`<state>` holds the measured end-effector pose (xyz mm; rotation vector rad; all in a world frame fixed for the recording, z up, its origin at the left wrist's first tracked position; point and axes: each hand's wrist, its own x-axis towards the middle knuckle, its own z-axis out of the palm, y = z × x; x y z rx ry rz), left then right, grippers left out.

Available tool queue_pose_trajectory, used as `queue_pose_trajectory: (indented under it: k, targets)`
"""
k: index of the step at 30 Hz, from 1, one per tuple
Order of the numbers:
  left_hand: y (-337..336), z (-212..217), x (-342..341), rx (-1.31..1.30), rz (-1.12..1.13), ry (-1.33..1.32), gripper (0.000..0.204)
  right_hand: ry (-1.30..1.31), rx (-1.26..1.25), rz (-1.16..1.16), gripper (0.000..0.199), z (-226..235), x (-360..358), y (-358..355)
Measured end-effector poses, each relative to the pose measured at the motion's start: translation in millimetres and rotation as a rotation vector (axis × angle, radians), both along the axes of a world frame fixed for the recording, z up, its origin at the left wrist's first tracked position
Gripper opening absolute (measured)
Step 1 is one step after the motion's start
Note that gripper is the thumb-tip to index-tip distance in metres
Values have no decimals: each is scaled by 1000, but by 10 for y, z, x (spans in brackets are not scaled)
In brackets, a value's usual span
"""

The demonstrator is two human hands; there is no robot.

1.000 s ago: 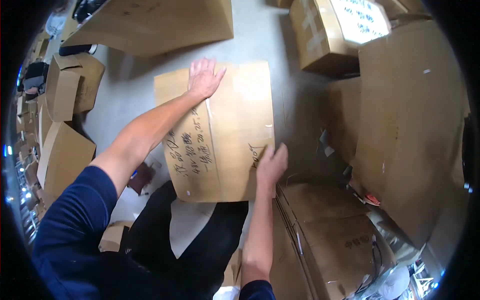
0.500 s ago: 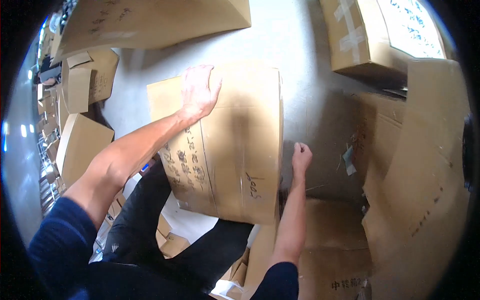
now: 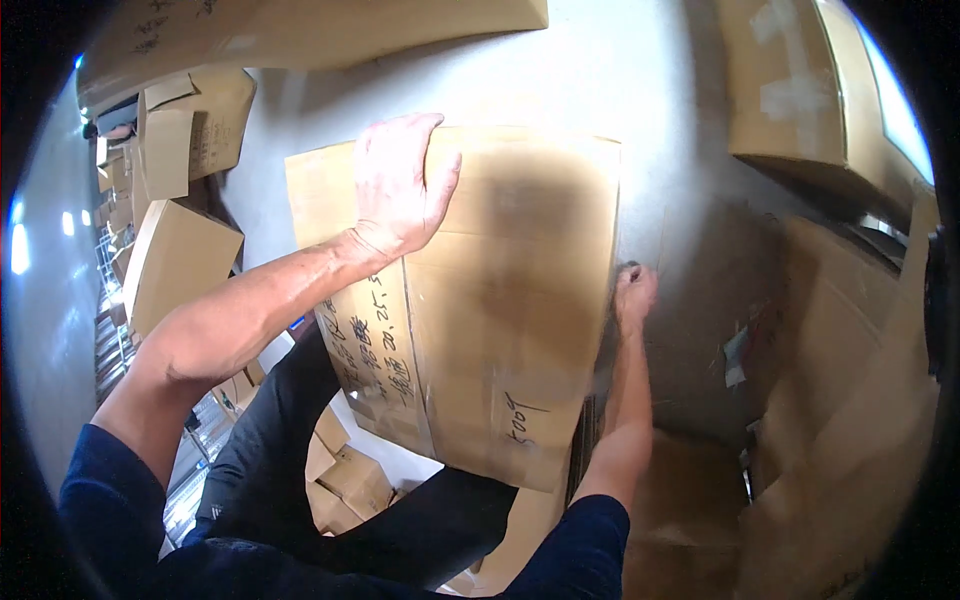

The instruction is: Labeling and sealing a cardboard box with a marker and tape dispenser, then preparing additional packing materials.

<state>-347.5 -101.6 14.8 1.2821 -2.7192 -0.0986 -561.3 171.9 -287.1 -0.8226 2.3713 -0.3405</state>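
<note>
A large brown cardboard box (image 3: pixel 500 330), with handwriting and a taped seam on its broad face, stands in front of my legs. Over its far edge hook the fingers of my left hand (image 3: pixel 395 190), while the thumb and palm press on the face. Beside the box's right edge is my right hand (image 3: pixel 635 290), with its fingers closed. Something small and dark shows at those fingertips, too small to name. Whether this hand touches the box I cannot tell.
Another large carton (image 3: pixel 320 35) lies across the far side, and a taped carton (image 3: pixel 790 90) stands far right. Open boxes (image 3: pixel 185 255) line the left. Brown cardboard (image 3: pixel 830 390) rises at the right. Small cartons (image 3: pixel 355 480) sit between my legs, on a pale floor (image 3: pixel 640 80).
The box's face looks larger and its right edge has shifted right. My right hand has moved right and slightly farther off. My left hand keeps its hold on the far edge.
</note>
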Motion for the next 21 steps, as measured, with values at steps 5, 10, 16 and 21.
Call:
queue_pose_trajectory:
  k: [5, 10, 16, 21]
  targets:
    - [28, 2, -64, 9, -2, 5, 44, -500, -361, -236, 11, -48, 158, 223]
    - [-11, 2, 57, -33, -7, -29, 44, -835, -287, -446, 19, -7, 183, 13]
    - [60, -83, -149, -11, -15, 39, 43, -727, -249, -549, 48, -80, -116, 146]
    - [6, -9, 21, -42, 3, -18, 43, -1158, -323, -604, 56, 416, 172, 40]
